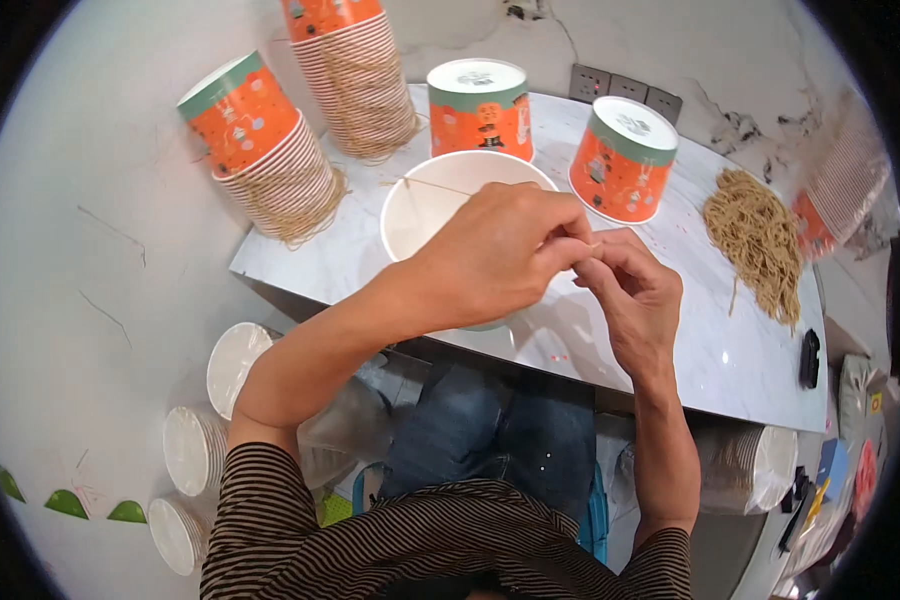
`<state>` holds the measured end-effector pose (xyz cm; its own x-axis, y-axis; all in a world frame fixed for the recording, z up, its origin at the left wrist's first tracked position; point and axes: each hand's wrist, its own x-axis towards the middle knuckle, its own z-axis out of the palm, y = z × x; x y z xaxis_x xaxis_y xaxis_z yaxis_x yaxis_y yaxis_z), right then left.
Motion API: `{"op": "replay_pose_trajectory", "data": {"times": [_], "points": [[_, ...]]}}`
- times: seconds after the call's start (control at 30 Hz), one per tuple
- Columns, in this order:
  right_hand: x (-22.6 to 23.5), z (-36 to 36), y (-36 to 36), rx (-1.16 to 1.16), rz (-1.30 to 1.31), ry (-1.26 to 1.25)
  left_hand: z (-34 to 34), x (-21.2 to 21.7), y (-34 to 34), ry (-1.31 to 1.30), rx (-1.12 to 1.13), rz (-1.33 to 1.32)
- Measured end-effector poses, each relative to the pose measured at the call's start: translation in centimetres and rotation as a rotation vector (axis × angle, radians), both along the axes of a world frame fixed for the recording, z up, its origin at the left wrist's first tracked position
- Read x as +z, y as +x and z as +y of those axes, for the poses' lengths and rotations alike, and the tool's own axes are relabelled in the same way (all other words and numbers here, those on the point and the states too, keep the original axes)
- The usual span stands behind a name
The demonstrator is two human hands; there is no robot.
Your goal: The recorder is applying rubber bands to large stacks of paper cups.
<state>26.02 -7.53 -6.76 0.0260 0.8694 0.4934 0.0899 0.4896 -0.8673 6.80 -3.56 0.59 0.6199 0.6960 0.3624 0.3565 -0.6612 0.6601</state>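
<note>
Close together over the tabletop, both my hands meet at the fingertips, closed in a pinch. My left hand (505,250) is in front of a white paper bucket (417,222) whose open mouth faces up. A thin tan string (435,186) runs from the bucket's far-left rim to my left hand, where the hand hides it. To its right, my right hand (638,295) pinches against the left fingertips, and a tiny bit of string shows between them. My left hand and forearm cover much of the bucket's front.
Upside-down orange paper buckets (625,165) stand behind on the marble table (610,350). Tall bucket stacks (270,165) with strings round them rise at left. A heap of tan strings (760,245) and a small black object (809,358) lie at right. More bucket stacks (192,450) are below.
</note>
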Motion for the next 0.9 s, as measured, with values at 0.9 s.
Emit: {"op": "replay_pose_trajectory", "data": {"times": [0.9], "points": [[-0.8, -2.0, -1.2, -0.076, -0.277, 0.277, -0.9, 1.7, -1.6, -0.36, -0.06, -0.089]]}}
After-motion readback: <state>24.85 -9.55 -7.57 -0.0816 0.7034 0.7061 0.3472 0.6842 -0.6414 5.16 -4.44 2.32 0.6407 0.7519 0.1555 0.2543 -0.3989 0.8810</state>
